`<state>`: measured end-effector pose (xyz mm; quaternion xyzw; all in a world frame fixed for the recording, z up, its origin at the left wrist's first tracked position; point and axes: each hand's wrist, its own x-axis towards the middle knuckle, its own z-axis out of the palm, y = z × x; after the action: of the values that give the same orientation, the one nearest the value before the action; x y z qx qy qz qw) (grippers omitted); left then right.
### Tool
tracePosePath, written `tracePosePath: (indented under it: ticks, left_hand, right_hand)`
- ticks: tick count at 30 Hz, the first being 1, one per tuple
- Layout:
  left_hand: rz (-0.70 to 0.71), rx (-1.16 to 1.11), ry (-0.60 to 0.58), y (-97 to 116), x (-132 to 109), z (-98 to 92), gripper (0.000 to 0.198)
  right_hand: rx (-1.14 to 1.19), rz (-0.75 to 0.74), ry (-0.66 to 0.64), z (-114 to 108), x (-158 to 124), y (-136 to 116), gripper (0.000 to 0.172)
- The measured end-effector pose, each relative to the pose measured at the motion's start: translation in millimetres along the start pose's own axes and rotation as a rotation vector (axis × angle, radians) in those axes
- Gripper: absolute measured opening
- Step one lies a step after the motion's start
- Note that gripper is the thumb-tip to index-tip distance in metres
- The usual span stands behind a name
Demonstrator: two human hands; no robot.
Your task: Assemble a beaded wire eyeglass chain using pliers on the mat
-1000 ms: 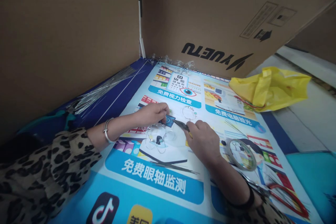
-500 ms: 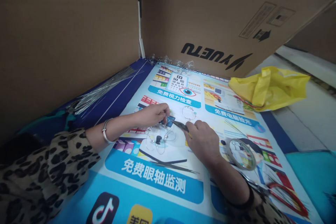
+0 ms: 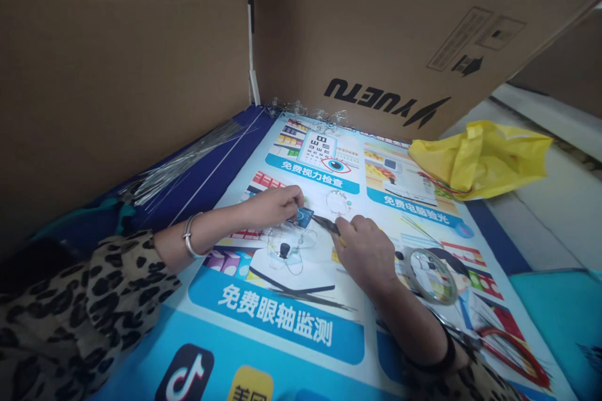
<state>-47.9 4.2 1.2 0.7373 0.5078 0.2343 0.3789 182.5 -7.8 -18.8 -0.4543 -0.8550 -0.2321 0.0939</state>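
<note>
My left hand is closed in a pinch on a thin wire piece at the middle of the printed sheet. Fine wire loops with small beads spread just below these fingers. My right hand grips a pair of pliers with dark jaws and a bit of yellow at the handle. The jaws point left toward my left fingertips, a short gap apart from them. Whether the jaw tips hold wire is too small to tell. A round beaded wire ring lies just beyond the pliers.
Straight wires lie in a bundle at the left. Beaded wire pieces line the back by the cardboard wall. At the right are a yellow bag, a wire or tape roll and red-handled scissors. Dark cut wires lie in front.
The pliers' tips have shifted slightly right, away from my left fingers. My left hand stays almost in place, with the wire loops moved a little.
</note>
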Motion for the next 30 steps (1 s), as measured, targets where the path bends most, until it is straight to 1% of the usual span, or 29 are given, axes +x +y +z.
tracePosePath:
  ticks: [3,5,7,9,13,17,20,22,26,30]
  left_hand:
    - [0.016,-0.038,-0.115,3,-2,-4.0,0.012]
    - [0.026,-0.067,-0.182,4,-3,-5.8,0.016]
    - [0.026,-0.069,-0.220,5,-5,-6.1,0.023]
    - [0.025,-0.021,-0.225,6,-6,-5.6,0.027]
    - [0.025,0.188,-0.168,8,-7,-4.4,0.029]
    - [-0.008,0.326,-0.108,11,-6,-4.0,0.026]
    - [-0.031,0.326,-0.064,13,-5,-2.1,0.020]
    - [-0.038,0.304,-0.027,13,-4,0.3,0.018]
    - [-0.017,0.282,0.049,11,0,7.0,0.015]
    - [0.053,0.299,0.117,7,2,13.8,0.015]
  right_hand:
    - [-0.002,-0.008,-0.016,-1,0,0,0.017]
    - [-0.001,-0.008,-0.022,-2,0,0,0.016]
    - [0.001,-0.008,-0.027,-3,0,0,0.016]
    - [0.001,-0.007,-0.031,-3,1,-1,0.015]
    - [0.008,-0.002,-0.028,-2,0,-1,0.014]
    - [0.052,0.020,0.038,0,0,0,0.017]
    - [0.099,0.042,0.093,2,0,-1,0.019]
    - [0.109,0.044,0.103,3,1,-1,0.019]
    - [0.089,0.042,0.093,4,0,1,0.017]
    - [0.036,0.042,0.063,4,0,6,0.014]
